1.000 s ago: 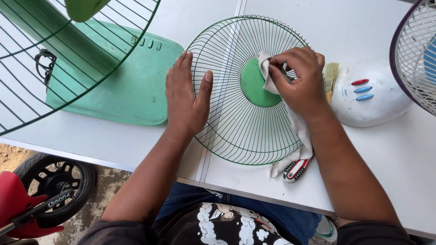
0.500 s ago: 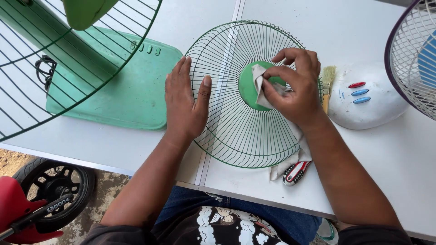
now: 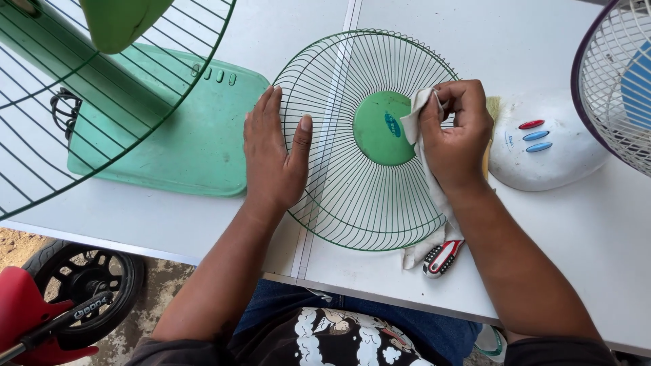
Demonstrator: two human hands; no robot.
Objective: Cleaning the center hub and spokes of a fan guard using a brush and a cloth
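A round green wire fan guard [image 3: 352, 203] lies flat on the white table [image 3: 163, 224], with a solid green disc [image 3: 380, 129] at its centre. My left hand [image 3: 274, 152] rests flat on the guard's left rim, fingers together. My right hand [image 3: 458, 132] is closed on a white cloth [image 3: 415, 115], pressed against the right side of the guard beside the disc. The cloth's tail hangs down under my wrist to the table's near edge.
A green fan base [image 3: 183, 135] and its wire cage [image 3: 81, 102] stand at the left. A white fan base with red and blue buttons [image 3: 549, 146] sits at the right, a second fan's cage [image 3: 620, 74] behind it. A small red and white tool [image 3: 442, 259] lies near the front edge. A wheel [image 3: 85, 291] stands on the ground below.
My right hand has slid with the cloth from the centre disc out to the right, onto the wires. My left hand has stayed put.
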